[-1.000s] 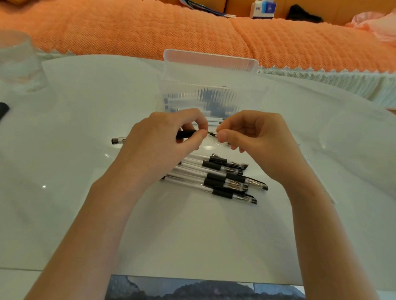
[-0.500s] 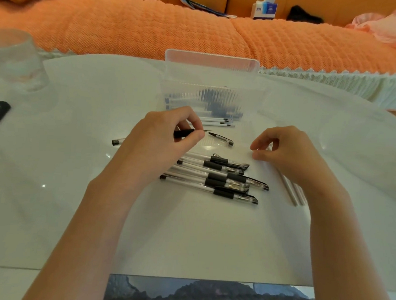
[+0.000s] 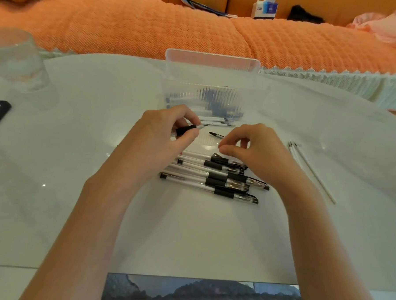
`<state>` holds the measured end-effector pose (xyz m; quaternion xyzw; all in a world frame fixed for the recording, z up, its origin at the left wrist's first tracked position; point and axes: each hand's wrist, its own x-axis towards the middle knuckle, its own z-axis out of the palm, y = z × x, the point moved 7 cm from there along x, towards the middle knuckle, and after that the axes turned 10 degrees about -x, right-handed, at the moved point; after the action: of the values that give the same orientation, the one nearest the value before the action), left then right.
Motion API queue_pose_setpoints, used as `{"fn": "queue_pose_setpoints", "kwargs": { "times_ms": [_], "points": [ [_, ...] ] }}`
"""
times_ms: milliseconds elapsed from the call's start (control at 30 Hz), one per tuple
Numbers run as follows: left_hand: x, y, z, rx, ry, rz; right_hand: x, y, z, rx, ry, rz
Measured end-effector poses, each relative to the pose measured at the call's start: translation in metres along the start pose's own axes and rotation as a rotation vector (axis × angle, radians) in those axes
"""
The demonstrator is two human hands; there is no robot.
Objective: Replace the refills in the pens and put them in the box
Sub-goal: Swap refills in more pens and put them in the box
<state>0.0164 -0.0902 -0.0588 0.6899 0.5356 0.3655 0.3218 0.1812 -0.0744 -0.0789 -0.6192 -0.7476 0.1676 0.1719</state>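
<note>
While a heap of pens point(image 3: 214, 177) lies nearest on the table point(image 3: 188, 232), the right hand point(image 3: 255, 149) hovers over it, fingers loosely curled and empty. The left hand point(image 3: 161, 140) pinches a pen point(image 3: 186, 130) by its black grip, just short of the clear box point(image 3: 211, 81).

My left hand point(image 3: 156, 140) and right hand point(image 3: 258, 153), both bare, as seen from the camera on my head. My left forearm point(image 3: 92, 224) and right forearm point(image 3: 320, 248) are bare too, uncovered skin running from each wrist to the bottom edge of view.
</note>
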Motion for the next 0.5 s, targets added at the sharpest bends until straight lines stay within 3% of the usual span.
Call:
{"fn": "queue_pose_setpoints", "kwargs": {
  "times_ms": [500],
  "points": [
    [-0.0006, -0.0024, -0.0023, 0.006, 0.003, 0.001, 0.0076, -0.0009, 0.0104, -0.072, -0.039, 0.0]
  ]
}}
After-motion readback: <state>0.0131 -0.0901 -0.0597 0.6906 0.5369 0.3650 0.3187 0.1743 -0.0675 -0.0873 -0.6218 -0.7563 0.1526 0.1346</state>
